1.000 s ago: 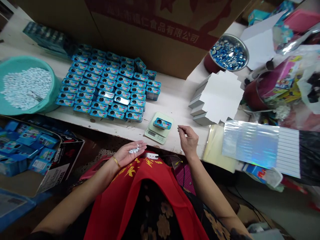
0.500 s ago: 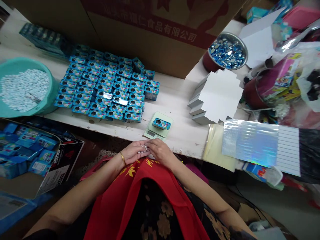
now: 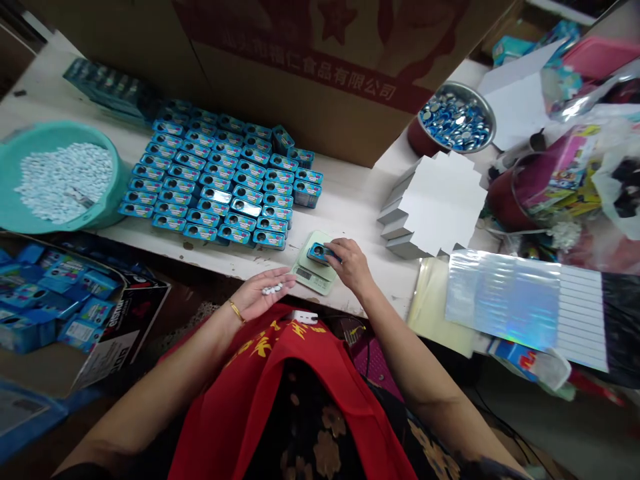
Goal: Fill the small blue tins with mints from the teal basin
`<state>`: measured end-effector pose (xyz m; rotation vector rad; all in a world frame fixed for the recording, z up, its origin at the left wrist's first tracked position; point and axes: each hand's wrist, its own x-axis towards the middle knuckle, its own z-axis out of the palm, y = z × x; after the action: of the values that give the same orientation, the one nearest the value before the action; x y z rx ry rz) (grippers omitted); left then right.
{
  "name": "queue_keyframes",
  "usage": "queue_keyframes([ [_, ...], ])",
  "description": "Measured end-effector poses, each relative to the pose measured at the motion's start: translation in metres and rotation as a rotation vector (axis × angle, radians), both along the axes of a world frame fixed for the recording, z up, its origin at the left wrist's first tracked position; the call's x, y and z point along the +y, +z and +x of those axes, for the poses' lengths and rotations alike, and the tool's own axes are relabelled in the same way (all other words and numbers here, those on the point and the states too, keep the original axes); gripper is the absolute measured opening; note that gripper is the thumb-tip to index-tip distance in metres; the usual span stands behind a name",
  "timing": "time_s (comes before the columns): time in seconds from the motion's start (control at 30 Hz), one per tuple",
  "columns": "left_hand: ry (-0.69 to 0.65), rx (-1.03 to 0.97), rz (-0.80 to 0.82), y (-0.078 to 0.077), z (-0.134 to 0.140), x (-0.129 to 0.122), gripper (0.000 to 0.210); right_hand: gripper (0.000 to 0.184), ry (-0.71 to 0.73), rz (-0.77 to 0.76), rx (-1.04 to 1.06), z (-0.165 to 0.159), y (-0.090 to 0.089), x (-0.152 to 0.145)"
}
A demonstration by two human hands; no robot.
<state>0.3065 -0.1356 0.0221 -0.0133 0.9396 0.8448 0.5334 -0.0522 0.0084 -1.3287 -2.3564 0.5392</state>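
My left hand [image 3: 261, 292] is palm up near the table's front edge, cradling a few small white candies [image 3: 273, 289] on its fingers. To its right, a pale green digital scale [image 3: 313, 283] lies on the table with one small blue box [image 3: 316, 252] on it. A round dark hole shows in the top of that box. My right hand [image 3: 350, 262] reaches over the scale, thumb and fingers closed together at the box top. Its fingers cover the box's right part, and anything between the fingertips is hidden.
Rows of blue boxes [image 3: 215, 180] stand left of the scale, before a large carton [image 3: 300, 80]. A teal tub [image 3: 113, 180] holds white candies. At right are a stack of white card [image 3: 445, 200], a metal bowl of shiny discs [image 3: 493, 110] and holographic sheets [image 3: 505, 293].
My right hand has left my left hand and moved up and right onto the box on the scale. My left hand has opened out, showing the candies. The view has shifted slightly.
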Motion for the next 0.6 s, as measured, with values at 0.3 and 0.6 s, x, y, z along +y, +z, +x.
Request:
queue_keyframes([
  [0.3,0.621,0.183,-0.022,0.033,-0.146,0.0,0.013,0.037,0.066,0.005,-0.062,-0.002,-0.023,0.006],
  [0.6,0.703,0.659,0.066,0.075,-0.365,0.078,0.024,0.036,-0.151,0.118,-0.086,-0.065,-0.023,0.081],
])
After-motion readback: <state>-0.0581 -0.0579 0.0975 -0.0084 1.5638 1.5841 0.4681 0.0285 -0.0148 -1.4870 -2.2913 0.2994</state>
